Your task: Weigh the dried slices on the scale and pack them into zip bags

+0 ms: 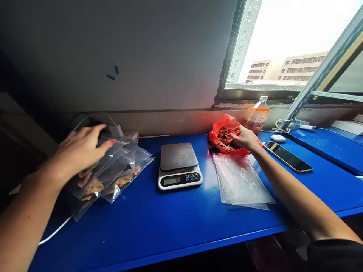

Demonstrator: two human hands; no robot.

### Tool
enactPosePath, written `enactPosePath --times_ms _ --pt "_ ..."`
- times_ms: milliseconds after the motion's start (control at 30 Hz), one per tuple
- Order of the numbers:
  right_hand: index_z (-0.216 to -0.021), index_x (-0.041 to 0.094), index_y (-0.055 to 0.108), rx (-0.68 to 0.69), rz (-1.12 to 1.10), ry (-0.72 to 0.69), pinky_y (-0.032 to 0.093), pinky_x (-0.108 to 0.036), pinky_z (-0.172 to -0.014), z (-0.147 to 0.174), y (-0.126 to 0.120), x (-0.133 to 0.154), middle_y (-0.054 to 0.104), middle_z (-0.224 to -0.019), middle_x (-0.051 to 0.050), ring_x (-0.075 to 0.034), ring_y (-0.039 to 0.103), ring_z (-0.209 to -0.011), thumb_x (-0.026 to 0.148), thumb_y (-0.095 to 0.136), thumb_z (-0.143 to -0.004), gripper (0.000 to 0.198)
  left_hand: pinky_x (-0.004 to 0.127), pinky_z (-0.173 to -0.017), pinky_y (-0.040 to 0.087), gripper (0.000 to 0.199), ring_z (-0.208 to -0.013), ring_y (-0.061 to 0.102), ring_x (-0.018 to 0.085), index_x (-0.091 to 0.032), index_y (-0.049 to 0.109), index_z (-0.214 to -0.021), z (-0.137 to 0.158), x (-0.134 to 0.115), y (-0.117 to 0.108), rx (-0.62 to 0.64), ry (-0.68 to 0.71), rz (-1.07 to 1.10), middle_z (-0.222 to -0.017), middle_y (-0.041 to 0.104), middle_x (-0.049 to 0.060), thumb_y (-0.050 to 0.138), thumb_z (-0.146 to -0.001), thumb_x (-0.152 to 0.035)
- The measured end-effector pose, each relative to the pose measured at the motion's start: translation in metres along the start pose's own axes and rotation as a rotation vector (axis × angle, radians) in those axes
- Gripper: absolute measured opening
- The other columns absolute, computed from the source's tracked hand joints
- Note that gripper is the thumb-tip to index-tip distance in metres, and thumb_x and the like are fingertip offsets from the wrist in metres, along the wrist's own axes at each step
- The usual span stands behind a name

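— Many brown pieces (225, 139), heaped in the open mouth of a red plastic bag (222, 122), toward the back of a blue table (170, 223), right of centre.

— And from the grip, which way?

— Just left of and under the fingertips of the right hand (246, 138), by far the nearer of the two. No single long axis readable in the jumble.

— Pinched on a piece, or merely touching?

— Impossible to tell, with fingertips partly lost against the heap.

— Next outward?

— Directly in front of the red plastic bag, flat clear bags (241, 179), slanting toward the table's near edge. To the left, a digital scale (179, 156), 0.0 on its display (173, 180), between the two hands.

— Farther left?

— Filled zip bags (115, 162), tan pieces (95, 186) inside, beneath the left hand (85, 145): fingers spread, nothing grasped, contact with the plastic uncertain through blur.

— Opposite side?

— Near the right wrist, a dark-screened phone (289, 156).
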State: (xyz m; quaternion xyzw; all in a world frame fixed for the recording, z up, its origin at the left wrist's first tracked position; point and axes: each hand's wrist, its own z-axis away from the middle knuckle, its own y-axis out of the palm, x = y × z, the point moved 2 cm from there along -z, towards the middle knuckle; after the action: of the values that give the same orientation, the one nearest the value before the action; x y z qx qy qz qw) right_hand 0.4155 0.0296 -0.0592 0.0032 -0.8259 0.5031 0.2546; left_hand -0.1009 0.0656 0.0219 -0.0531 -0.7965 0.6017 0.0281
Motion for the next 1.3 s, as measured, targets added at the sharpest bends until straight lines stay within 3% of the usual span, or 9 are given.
enactPosePath --times_ms 133,400,533,600,700,833,967,1100,1300 --pt "-0.100 0.015 0.070 0.025 0.003 -0.018 0.047 -0.027 -0.073 -0.006 0.007 0.003 0.074 -0.097 -0.012 -0.021 0.067 -0.087 0.023 0.064 -0.074 0.028 0.053 -0.109 0.034 0.065 -0.137 0.038 0.038 -0.015 0.041 -0.146 0.019 -0.016 0.025 0.232 -0.007 0.005 -0.152 0.040 0.017 0.032 -0.095 -0.054" --pt "-0.099 0.015 0.073 0.017 -0.283 -0.101 0.050 -0.028 -0.058 0.035 -0.023 0.046 0.074 -0.085 -0.010 -0.017 0.067 -0.066 0.032 0.060 -0.082 0.028 0.048 -0.117 0.024 0.061 -0.146 0.025 0.032 -0.014 0.038 -0.149 0.025 -0.029 0.039 0.312 0.096 0.113 -0.158 0.030 0.015 0.033 -0.095 -0.042" --pt "-0.086 0.021 0.073 0.354 -0.592 -0.430 0.054 -0.032 -0.066 0.092 -0.027 0.112 0.073 -0.076 -0.005 -0.017 0.067 -0.064 0.031 0.060 -0.082 0.017 0.049 -0.117 0.021 0.062 -0.147 0.020 0.033 -0.012 0.038 -0.148 0.024 -0.032 0.042 0.231 0.112 0.101 -0.158 0.029 0.016 0.034 -0.095 -0.044" --pt "-0.078 0.020 0.072 0.341 -0.540 -0.532 0.053 -0.032 -0.074 0.107 -0.020 0.142 0.074 -0.076 -0.004 -0.016 0.068 -0.069 0.026 0.061 -0.082 0.013 0.047 -0.118 0.021 0.062 -0.147 0.018 0.032 -0.011 0.042 -0.145 0.027 -0.037 0.040 0.102 0.152 0.068 -0.155 0.034 0.016 0.039 -0.093 -0.046" --pt "-0.080 0.018 0.073 0.248 -0.525 -0.522 0.050 -0.029 -0.081 0.101 0.000 0.171 0.074 -0.076 -0.003 -0.015 0.068 -0.077 0.022 0.063 -0.082 0.011 0.048 -0.118 0.019 0.057 -0.145 0.023 0.031 -0.014 0.050 -0.138 0.032 -0.044 0.038 -0.031 0.230 0.011 -0.149 0.044 0.014 0.042 -0.093 -0.047" --pt "-0.084 0.016 0.075 0.406 -0.535 -0.432 0.048 -0.024 -0.071 0.081 0.035 0.187 0.074 -0.078 -0.004 -0.015 0.067 -0.076 0.021 0.064 -0.083 0.013 0.051 -0.115 0.023 0.055 -0.142 0.031 0.032 -0.022 0.055 -0.135 0.035 -0.045 0.051 0.066 0.269 -0.035 -0.148 0.047 0.010 0.040 -0.092 -0.053" --pt "-0.086 0.016 0.076 0.362 -0.462 -0.482 0.047 -0.027 -0.075 0.077 0.042 0.190 0.074 -0.089 -0.007 -0.017 0.066 -0.084 0.026 0.063 -0.086 0.017 0.054 -0.113 0.024 0.056 -0.138 0.037 0.034 -0.025 0.058 -0.132 0.033 -0.043 0.065 0.125 0.291 -0.010 -0.146 0.049 0.010 0.038 -0.090 -0.056" --pt "-0.090 0.017 0.076 0.147 -0.385 -0.597 0.047 -0.034 -0.083 0.073 0.004 0.173 0.074 -0.095 -0.009 -0.020 0.065 -0.090 0.032 0.061 -0.088 0.021 0.055 -0.115 0.019 0.054 -0.138 0.039 0.032 -0.025 0.060 -0.130 0.033 -0.042 0.068 0.114 0.318 0.034 -0.143 0.052 0.010 0.035 -0.092 -0.053" --pt "-0.096 0.016 0.076 -0.063 -0.319 -0.275 0.050 -0.031 -0.075 0.032 -0.042 0.065 0.075 -0.091 -0.010 -0.020 0.068 -0.081 0.023 0.052 -0.086 0.027 0.052 -0.112 0.026 0.054 -0.139 0.034 0.035 -0.022 0.059 -0.132 0.030 -0.045 0.062 0.006 0.309 0.026 -0.145 0.050 0.011 0.038 -0.091 -0.051"
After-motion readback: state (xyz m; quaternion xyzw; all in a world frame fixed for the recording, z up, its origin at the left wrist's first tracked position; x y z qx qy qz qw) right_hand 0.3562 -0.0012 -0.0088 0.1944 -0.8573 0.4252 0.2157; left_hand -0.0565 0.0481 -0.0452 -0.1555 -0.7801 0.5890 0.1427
